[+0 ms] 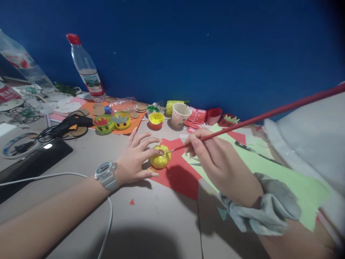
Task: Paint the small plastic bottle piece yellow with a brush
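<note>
Fingers spread, my left hand (137, 156) presses one fingertip on top of a small, glossy yellow pumpkin-shaped piece (159, 162). That ribbed piece sits on a sheet of red paper (185, 180). My right hand (215, 158) is closed in a pinch round a long red paintbrush (242, 122). The brush tip touches the right upper side of the yellow piece. Behind it stands a small cup of yellow paint (156, 120), orange-red on the outside. A patterned paper cup (180, 116) is just to its right.
Light green paper (258, 169) lies under my right forearm, with dark scissors (256, 154) on it. Two decorated yellow rings (122, 121) stand on orange paper. At left are a red-capped bottle (90, 77), black cables (61, 127), a dark device (35, 163) and a white cord (110, 219).
</note>
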Tool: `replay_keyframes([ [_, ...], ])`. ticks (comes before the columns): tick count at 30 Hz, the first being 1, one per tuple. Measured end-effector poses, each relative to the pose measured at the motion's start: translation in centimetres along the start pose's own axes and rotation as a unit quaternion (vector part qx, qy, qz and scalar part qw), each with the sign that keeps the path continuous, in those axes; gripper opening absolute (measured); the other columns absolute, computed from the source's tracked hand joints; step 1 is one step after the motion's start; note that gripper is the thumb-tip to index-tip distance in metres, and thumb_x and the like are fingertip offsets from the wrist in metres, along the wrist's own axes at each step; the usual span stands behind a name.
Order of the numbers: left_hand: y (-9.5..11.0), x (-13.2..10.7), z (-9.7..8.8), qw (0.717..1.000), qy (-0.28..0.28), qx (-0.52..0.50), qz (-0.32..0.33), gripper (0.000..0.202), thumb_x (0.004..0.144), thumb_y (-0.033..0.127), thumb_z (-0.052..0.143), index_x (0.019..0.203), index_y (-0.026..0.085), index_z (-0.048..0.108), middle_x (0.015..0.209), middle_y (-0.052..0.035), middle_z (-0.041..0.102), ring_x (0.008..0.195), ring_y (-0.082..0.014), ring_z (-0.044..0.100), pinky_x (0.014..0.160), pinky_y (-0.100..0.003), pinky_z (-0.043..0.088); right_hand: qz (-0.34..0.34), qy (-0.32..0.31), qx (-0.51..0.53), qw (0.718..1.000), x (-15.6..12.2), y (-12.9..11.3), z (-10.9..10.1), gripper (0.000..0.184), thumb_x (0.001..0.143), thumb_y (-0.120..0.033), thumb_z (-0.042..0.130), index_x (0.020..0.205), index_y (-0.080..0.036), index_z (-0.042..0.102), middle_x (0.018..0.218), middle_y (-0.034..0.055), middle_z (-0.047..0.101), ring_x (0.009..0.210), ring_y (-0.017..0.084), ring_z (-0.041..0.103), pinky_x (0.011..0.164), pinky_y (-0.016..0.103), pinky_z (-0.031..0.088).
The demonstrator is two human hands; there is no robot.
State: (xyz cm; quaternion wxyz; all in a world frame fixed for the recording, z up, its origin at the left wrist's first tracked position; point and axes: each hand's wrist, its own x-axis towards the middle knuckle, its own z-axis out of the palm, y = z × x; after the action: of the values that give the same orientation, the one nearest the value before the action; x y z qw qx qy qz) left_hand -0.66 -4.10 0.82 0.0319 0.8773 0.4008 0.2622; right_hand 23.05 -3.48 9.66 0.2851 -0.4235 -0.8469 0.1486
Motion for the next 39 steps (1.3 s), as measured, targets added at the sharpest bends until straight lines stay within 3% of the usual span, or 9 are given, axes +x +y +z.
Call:
replay_keyframes([
  [12, 0.25, -0.05, -0.06, 1.000, -0.007, -0.018, -0.023, 0.068, 0.081, 0.076, 0.029, 0.110, 0.025, 0.062, 0.130, -0.0072, 0.054, 0.130, -0.0310, 0.033, 0.114, -0.057, -0.003, 0.009, -0.025, 0.015, 1.000, 0.41, 0.50, 0.31, 0.021, 0.095, -0.025, 0.037, 0.083, -0.023, 0.053, 0.078, 0.0032, 0.062, 0.074, 0.017, 0.061, 0.067, 0.031, 0.046],
  [19, 0.37, -0.01, -0.11, 0.999, -0.002, -0.021, -0.026, 0.068, 0.080, 0.076, 0.030, 0.109, 0.025, 0.063, 0.129, -0.0073, 0.054, 0.130, -0.0309, 0.034, 0.114, -0.057, -0.003, -0.029, -0.034, 0.065, 0.997, 0.22, 0.25, 0.49, 0.022, 0.097, -0.025, 0.035, 0.081, -0.022, 0.049, 0.073, -0.0016, 0.057, 0.068, 0.010, 0.057, 0.063, 0.024, 0.044],
  [25, 0.32, -0.07, -0.14, 0.999, -0.009, -0.023, -0.028, 0.066, 0.080, 0.075, 0.033, 0.108, 0.024, 0.063, 0.130, -0.0077, 0.054, 0.130, -0.0310, 0.034, 0.114, -0.056, -0.001, -0.015, -0.051, 0.057, 0.997, 0.22, 0.37, 0.58, 0.022, 0.097, -0.025, 0.035, 0.082, -0.022, 0.050, 0.072, -0.0017, 0.057, 0.068, 0.010, 0.057, 0.060, 0.024, 0.042],
  [29, 0.26, -0.06, -0.12, 0.999, -0.009, -0.025, -0.024, 0.063, 0.079, 0.074, 0.038, 0.108, 0.024, 0.063, 0.129, -0.0074, 0.054, 0.129, -0.0320, 0.034, 0.113, -0.058, -0.003, -0.013, -0.006, 0.053, 0.999, 0.27, 0.48, 0.58, 0.021, 0.096, -0.025, 0.035, 0.082, -0.021, 0.050, 0.073, -0.0010, 0.057, 0.069, 0.012, 0.056, 0.064, 0.026, 0.043],
  [32, 0.33, -0.05, -0.19, 0.999, -0.010, -0.030, -0.027, 0.061, 0.078, 0.073, 0.042, 0.108, 0.024, 0.063, 0.130, -0.0072, 0.054, 0.129, -0.0326, 0.034, 0.113, -0.058, -0.004, -0.008, -0.032, 0.048, 0.998, 0.35, 0.54, 0.60, 0.021, 0.096, -0.025, 0.035, 0.082, -0.021, 0.050, 0.075, 0.0002, 0.058, 0.070, 0.013, 0.057, 0.064, 0.027, 0.043],
  [36, 0.44, -0.02, -0.28, 0.999, -0.010, -0.030, -0.029, 0.062, 0.079, 0.073, 0.040, 0.107, 0.024, 0.063, 0.130, -0.0075, 0.054, 0.129, -0.0323, 0.034, 0.114, -0.058, -0.005, 0.001, -0.009, 0.045, 0.999, 0.46, 0.56, 0.68, 0.020, 0.096, -0.026, 0.036, 0.082, -0.021, 0.051, 0.076, 0.0014, 0.059, 0.070, 0.015, 0.058, 0.066, 0.029, 0.044],
  [39, 0.40, -0.02, -0.24, 0.999, -0.008, -0.031, -0.028, 0.061, 0.078, 0.072, 0.042, 0.107, 0.024, 0.064, 0.130, -0.0074, 0.054, 0.129, -0.0327, 0.034, 0.114, -0.059, -0.005, 0.005, -0.029, 0.043, 0.999, 0.48, 0.58, 0.81, 0.020, 0.096, -0.026, 0.036, 0.084, -0.021, 0.051, 0.079, 0.0025, 0.061, 0.071, 0.016, 0.059, 0.065, 0.031, 0.045],
])
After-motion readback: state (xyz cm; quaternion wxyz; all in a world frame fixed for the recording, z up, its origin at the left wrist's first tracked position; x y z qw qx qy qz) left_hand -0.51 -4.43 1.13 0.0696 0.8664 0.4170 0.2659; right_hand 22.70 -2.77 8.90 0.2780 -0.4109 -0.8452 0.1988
